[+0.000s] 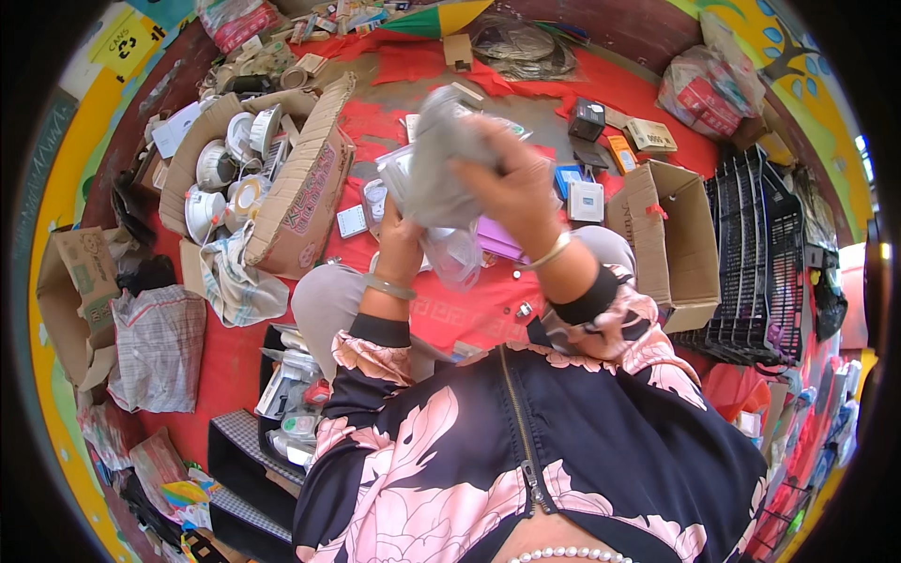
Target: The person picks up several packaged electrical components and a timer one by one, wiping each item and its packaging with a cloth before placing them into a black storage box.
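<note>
In front of me, above the red floor covering, both my hands are raised and close together. My right hand (516, 183) presses a crumpled grey cloth (439, 155), its fingers bent around the cloth and blurred by motion. My left hand (402, 239) grips a clear plastic piece (392, 176) from below; the cloth hides most of that piece and my left fingertips. Beneath the hands hangs a thin clear plastic bag (455, 261). A purple flat item (500, 239) lies just behind my right wrist.
On the left stands a cardboard box (298, 211) full of round white lamp fittings (204, 211). An open cardboard box (693, 249) and black plastic crates (755, 253) stand on the right. Small boxes, including a black one (587, 119) and a white one (586, 201), lie farther back.
</note>
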Tool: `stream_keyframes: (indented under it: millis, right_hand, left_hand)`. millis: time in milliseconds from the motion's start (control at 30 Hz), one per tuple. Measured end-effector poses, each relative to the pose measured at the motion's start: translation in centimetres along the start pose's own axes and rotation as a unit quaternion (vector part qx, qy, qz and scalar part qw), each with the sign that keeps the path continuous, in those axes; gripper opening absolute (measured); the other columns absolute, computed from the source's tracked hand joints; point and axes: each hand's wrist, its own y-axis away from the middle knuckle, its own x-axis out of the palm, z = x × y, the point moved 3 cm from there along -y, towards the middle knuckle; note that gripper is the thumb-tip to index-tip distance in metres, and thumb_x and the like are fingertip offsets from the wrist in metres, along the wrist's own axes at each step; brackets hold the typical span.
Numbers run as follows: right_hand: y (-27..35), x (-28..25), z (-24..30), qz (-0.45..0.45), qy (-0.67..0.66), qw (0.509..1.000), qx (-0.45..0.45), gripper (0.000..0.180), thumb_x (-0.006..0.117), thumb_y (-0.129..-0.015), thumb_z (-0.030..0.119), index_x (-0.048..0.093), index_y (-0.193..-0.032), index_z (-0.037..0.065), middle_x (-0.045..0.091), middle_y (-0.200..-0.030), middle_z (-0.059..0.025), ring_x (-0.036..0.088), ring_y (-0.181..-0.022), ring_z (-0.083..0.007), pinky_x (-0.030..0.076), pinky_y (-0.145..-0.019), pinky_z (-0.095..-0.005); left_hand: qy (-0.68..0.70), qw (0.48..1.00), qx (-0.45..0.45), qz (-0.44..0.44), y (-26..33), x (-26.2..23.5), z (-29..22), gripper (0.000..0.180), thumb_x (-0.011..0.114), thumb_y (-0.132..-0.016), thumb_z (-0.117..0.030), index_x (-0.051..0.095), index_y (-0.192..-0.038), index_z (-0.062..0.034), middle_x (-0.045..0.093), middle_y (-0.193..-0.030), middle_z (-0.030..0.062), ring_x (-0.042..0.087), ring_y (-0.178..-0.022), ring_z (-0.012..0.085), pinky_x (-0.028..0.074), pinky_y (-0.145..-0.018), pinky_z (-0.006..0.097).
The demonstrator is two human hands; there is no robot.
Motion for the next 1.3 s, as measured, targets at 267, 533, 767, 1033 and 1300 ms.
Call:
stream_keyframes:
  millis: [267,533,767,1033,1300]
  right_hand:
    - [3.3,6.0,-1.9,0.097,0.268,0.954,-0.091,0.033,0.055,-0.066,0.002,0.056,-0.099,0.003,0.061,-0.097,-0.0116,0.054,-0.094,-0.0304,0.044,-0.084,-0.0386]
    - [0.7,0.7,-1.9,0.334,0.024,0.907,0.256,0.027,0.051,-0.068,0.009,0.061,-0.091,0.0,0.062,-0.087,-0.0125,0.061,-0.08,-0.0207,0.048,-0.069,-0.0324]
    - [-1.2,-5.2,-0.5,0.307,-0.031,0.924,0.225,0.019,0.064,-0.076,0.014,0.063,-0.092,0.003,0.063,-0.089,-0.0109,0.06,-0.079,-0.016,0.047,-0.069,-0.0266]
    - [0.8,1.3,-0.6,0.163,0.312,0.935,-0.034,0.015,0.062,-0.066,0.013,0.064,-0.078,0.005,0.057,-0.101,-0.0122,0.051,-0.099,-0.0315,0.041,-0.085,-0.0402]
    - [1.3,0.3,-4.6,0.167,0.3,0.936,0.078,0.05,0.068,-0.062,0.018,0.052,-0.109,0.012,0.033,-0.136,-0.0265,0.025,-0.129,-0.0453,0.028,-0.103,-0.0451]
  left_hand:
    - [-0.444,0.872,0.204,0.039,0.2,-2.4,4.9,0.043,0.055,-0.086,-0.014,0.039,-0.125,-0.0048,0.05,-0.118,0.009,0.052,-0.106,0.0219,0.042,-0.09,0.034]
    - [-0.128,0.986,0.102,-0.01,-0.6,-0.9,2.1,0.047,0.056,-0.081,-0.007,0.04,-0.125,-0.0038,0.052,-0.115,0.0103,0.054,-0.103,0.023,0.043,-0.089,0.034]
    - [0.102,0.993,-0.052,0.005,0.5,-0.3,-0.6,0.058,0.051,-0.073,0.001,0.037,-0.129,-0.0026,0.052,-0.119,0.0114,0.053,-0.11,0.0236,0.047,-0.09,0.036]
    - [-0.121,0.989,0.057,0.07,-0.2,1.1,2.0,0.053,0.059,-0.085,-0.009,0.034,-0.132,-0.0076,0.045,-0.127,0.0074,0.047,-0.113,0.0185,0.041,-0.094,0.032]
    - [-0.185,0.975,0.086,0.088,0.3,1.7,2.6,0.067,0.064,-0.076,0.0,0.03,-0.133,-0.0066,0.046,-0.125,0.0093,0.047,-0.115,0.0202,0.039,-0.096,0.032]
